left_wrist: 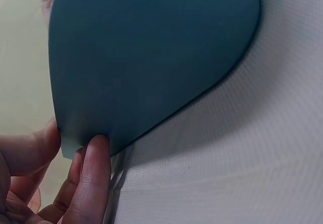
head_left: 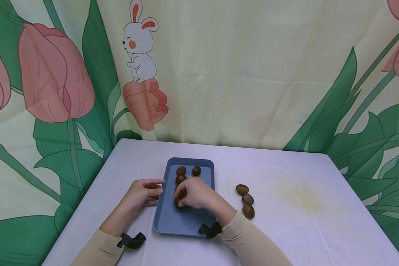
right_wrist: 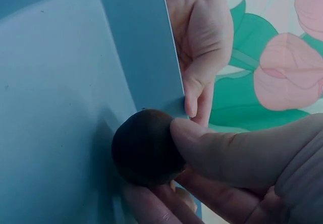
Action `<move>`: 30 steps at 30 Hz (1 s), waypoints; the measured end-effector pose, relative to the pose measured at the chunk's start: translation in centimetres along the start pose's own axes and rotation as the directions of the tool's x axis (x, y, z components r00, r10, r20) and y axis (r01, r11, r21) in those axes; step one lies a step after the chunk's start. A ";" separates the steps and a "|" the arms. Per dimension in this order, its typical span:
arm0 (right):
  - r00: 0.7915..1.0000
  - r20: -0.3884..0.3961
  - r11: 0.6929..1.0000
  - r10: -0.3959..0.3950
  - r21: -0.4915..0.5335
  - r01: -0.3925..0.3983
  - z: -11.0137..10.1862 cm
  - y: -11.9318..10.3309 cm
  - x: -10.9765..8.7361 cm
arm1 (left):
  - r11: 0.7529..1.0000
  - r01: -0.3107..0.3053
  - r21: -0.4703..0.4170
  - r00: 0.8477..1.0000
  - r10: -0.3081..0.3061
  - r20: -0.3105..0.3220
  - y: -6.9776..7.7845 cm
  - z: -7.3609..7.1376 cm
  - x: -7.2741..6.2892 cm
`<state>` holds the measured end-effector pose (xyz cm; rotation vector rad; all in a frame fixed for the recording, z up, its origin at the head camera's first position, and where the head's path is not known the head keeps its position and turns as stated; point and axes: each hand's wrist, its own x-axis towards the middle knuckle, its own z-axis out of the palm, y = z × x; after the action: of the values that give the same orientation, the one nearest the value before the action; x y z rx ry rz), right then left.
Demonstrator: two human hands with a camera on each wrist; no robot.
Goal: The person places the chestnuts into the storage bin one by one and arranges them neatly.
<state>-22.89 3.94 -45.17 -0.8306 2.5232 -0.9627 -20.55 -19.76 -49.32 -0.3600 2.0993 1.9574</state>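
A blue tray point(head_left: 183, 223) lies on the table. My left hand point(head_left: 142, 194) is at its left edge; in the left wrist view the thumb is at the rim and the other fingers point(left_wrist: 93, 178) press the outer wall, gripping it. Over the tray, my right hand point(head_left: 194, 193) pinches a brown chestnut point(right_wrist: 146, 146) between thumb and fingertips, low over the tray floor. Farther up the tray sit a chestnut point(head_left: 181, 170) and another chestnut point(head_left: 180, 179) in a left-hand column, with a chestnut point(head_left: 196, 170) to their right. The right hand partly hides others.
Right of the tray, three chestnuts point(head_left: 248, 199) lie in a slanting line on the white tablecloth point(head_left: 286, 229). Behind the table hangs a curtain point(head_left: 236, 92) printed with tulips and a rabbit. Each wrist wears a black camera point(head_left: 133, 241).
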 end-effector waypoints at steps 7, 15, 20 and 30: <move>1.000 0.008 0.999 0.011 -0.051 -0.011 0.1 -0.6 -0.1 | 1.000 -0.002 -0.004 1.000 0.002 0.004 0.0 -0.1 0.0; 1.000 -0.016 0.997 0.026 -0.071 -0.027 0.2 -0.6 0.0 | 1.000 0.003 -0.004 1.000 -0.002 0.007 -0.1 -0.1 0.0; 0.999 -0.033 0.996 0.001 -0.092 -0.004 0.2 -0.4 0.1 | 1.000 -0.002 0.000 1.000 0.002 0.006 0.0 -0.1 0.0; 0.994 -0.108 0.992 0.009 -0.122 -0.022 0.3 -0.3 0.3 | 1.000 -0.004 -0.007 1.000 0.004 0.009 0.0 -0.1 0.0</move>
<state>-22.83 3.45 -45.15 -0.8131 2.7000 -0.8754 -20.51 -19.82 -49.32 -0.3479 2.0892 1.9653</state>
